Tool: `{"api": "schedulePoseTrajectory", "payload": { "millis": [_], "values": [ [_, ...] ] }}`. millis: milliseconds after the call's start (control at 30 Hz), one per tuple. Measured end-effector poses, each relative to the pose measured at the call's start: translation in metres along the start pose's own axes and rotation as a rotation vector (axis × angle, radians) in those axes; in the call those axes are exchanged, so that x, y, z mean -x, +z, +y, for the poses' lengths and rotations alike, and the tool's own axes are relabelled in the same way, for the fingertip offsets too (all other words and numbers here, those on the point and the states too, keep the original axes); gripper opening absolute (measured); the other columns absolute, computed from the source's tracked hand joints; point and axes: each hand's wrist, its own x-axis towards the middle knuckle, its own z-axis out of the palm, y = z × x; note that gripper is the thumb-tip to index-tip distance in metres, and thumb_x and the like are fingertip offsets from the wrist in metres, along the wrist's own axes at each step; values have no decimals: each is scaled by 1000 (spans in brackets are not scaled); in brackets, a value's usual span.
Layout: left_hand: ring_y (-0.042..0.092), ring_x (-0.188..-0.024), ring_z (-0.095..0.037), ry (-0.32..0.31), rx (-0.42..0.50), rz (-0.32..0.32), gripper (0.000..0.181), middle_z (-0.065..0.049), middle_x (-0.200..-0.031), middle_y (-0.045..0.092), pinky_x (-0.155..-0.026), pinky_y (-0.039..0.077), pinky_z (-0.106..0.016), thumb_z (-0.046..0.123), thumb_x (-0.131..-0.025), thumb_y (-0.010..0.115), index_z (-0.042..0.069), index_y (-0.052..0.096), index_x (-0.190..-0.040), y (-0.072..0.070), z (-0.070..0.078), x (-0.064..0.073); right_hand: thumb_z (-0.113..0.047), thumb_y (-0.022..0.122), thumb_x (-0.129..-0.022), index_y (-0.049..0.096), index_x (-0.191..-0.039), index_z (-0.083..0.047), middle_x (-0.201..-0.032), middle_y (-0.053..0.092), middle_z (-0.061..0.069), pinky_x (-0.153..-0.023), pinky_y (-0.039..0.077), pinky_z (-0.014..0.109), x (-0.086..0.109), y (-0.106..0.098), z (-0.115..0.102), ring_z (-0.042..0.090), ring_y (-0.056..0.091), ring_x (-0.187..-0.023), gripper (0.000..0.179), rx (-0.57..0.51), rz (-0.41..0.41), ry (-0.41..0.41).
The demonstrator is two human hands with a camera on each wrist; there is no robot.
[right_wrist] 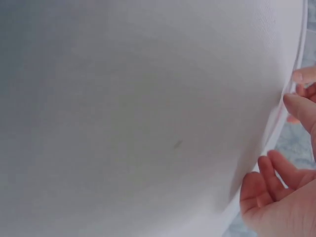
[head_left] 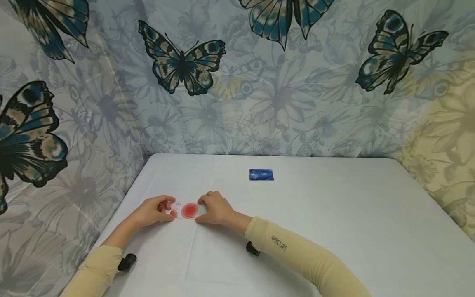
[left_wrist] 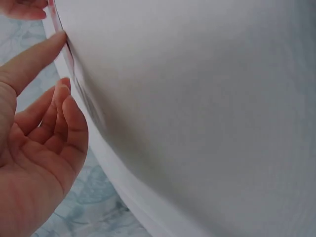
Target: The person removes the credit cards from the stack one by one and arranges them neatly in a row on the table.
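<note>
Items before me, one pinched at both ends

Backdrop (head_left: 241, 115): one, flowered cloth, pale blue-grey turning yellow at the right, printed with large butterflies (head_left: 182, 68) in teal, black and tan. Stands behind the desk and along its left side.

Desk (head_left: 334, 206): one, white covering, a faint crease running toward me left of centre.

Sleeves: two, pale yellow. Right sleeve (head_left: 300, 253) with dark lettering; left sleeve (head_left: 94, 268) ending above the wrist.

Hands: two, bare, mine. Left hand (head_left: 154, 210): thumb and forefinger bent toward each other, a gap between the tips, pinching the left end of the sheet (head_left: 186, 211); other fingers loosely curled. Right hand (head_left: 217, 209): thumb and forefinger set likewise on the right end.

Sheet: one, thin, pale or clear, with red circles (head_left: 190, 210) and small pinkish lettering. Located between my hands, left of centre on the desk; whether it lies flat or just above the surface, I cannot tell.

Card: one blue card (head_left: 261, 175), marked VIP, lying near the far edge, apart from my hands.

Black gadgets: two, one by the left wrist (head_left: 127, 262), one by the right (head_left: 253, 248).
</note>
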Motion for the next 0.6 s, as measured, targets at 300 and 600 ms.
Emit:
{"api": "schedulePoseTrajectory", "payload": {
  "millis": [300,600],
  "values": [
    [55,-78,-12,161,-112,56,60,-8,-102,60,-66,49,-26,16,-79,82,-5,56,-129,21,24,-2,-29,81,-78,64,-120,-7,-109,62,3,-90,44,27,13,-7,17,19,51,-103,50,-119,13,-7],
    [59,-87,-15,106,74,17,61,-6,-105,63,-75,50,-25,25,-81,81,2,57,-131,52,62,-11,-27,79,-81,63,-122,-8,-112,63,4,-93,45,36,47,-25,48,21,55,-104,47,-309,35,29]
  ]
}}
